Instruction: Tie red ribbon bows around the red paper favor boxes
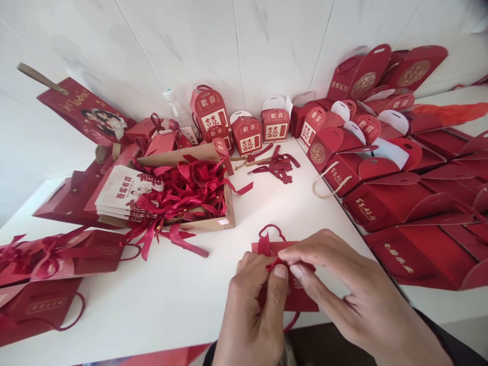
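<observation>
At the smooth white worktop's (183, 290) near edge, my left grip (251, 302) pinched a shiny red ribbon (264, 245) on a red paper box (307, 300); I couldn't tell whether my right grip (345, 284) held any. I seemed to be tying, which called for a gentle pull.

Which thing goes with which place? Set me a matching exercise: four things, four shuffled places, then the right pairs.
1. loose ribbons
2. cream rope handle
3. bag with a tan strap
4. small red box

A. under the left hand and right hand
B. tilted at the far left
C. heaped in a cardboard box
D. beside the boxes on the right

Pairs: 1-C, 2-D, 3-B, 4-A
</observation>
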A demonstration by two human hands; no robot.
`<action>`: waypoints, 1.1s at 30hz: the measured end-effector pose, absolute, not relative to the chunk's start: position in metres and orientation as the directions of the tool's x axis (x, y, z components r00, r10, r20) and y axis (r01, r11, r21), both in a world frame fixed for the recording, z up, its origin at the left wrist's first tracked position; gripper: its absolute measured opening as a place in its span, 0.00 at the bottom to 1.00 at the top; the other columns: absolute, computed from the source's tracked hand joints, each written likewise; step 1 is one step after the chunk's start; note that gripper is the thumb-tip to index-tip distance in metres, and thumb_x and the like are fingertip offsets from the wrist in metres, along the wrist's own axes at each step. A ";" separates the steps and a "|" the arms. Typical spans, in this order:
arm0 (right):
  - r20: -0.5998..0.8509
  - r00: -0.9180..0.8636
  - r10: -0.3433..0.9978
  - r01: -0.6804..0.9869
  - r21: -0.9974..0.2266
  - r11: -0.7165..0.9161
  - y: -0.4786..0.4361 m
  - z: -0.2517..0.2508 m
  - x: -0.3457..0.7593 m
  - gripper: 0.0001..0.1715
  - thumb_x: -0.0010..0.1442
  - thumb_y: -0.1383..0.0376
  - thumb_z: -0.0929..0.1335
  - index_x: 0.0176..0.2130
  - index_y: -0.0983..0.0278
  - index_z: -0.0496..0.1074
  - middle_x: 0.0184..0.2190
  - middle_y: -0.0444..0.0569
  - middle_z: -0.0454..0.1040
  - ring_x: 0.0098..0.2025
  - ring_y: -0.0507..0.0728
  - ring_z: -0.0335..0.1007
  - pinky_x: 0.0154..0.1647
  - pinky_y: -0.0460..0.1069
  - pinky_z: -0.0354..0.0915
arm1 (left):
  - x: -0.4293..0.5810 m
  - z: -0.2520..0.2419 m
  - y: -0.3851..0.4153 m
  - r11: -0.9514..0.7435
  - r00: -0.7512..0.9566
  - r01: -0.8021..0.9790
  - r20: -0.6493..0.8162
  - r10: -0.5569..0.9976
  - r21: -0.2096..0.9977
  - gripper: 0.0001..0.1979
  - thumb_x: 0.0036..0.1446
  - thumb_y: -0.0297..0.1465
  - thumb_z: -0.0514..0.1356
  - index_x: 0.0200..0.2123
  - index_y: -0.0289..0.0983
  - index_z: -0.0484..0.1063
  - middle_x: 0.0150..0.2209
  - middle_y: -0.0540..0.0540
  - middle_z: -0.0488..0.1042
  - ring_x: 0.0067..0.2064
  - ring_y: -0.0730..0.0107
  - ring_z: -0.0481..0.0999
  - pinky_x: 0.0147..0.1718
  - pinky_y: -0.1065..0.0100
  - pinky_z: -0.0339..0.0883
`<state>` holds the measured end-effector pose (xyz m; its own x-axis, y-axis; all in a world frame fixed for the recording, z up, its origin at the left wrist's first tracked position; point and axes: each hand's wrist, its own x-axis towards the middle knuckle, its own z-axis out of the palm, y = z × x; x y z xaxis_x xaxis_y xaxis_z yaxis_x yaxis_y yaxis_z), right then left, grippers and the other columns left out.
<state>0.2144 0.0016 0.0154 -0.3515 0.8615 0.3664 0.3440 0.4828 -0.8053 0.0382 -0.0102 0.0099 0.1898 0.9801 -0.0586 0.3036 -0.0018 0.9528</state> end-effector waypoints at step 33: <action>0.127 -0.278 0.952 0.541 -0.798 0.264 -0.008 0.010 0.218 0.12 0.75 0.62 0.66 0.56 0.51 0.66 0.45 0.42 0.75 0.45 0.56 0.77 0.44 0.47 0.75 | 0.039 0.012 -0.009 0.276 -0.003 0.047 -0.276 0.961 0.960 0.18 0.67 0.47 0.59 0.36 0.40 0.82 0.36 0.46 0.81 0.38 0.65 0.77 0.42 0.66 0.69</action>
<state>0.2181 -0.0082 0.0103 -0.2780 0.9522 0.1266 0.5410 0.2642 -0.7984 0.0393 -0.0091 0.0123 -0.0031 0.9610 -0.2765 0.0471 0.2763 0.9599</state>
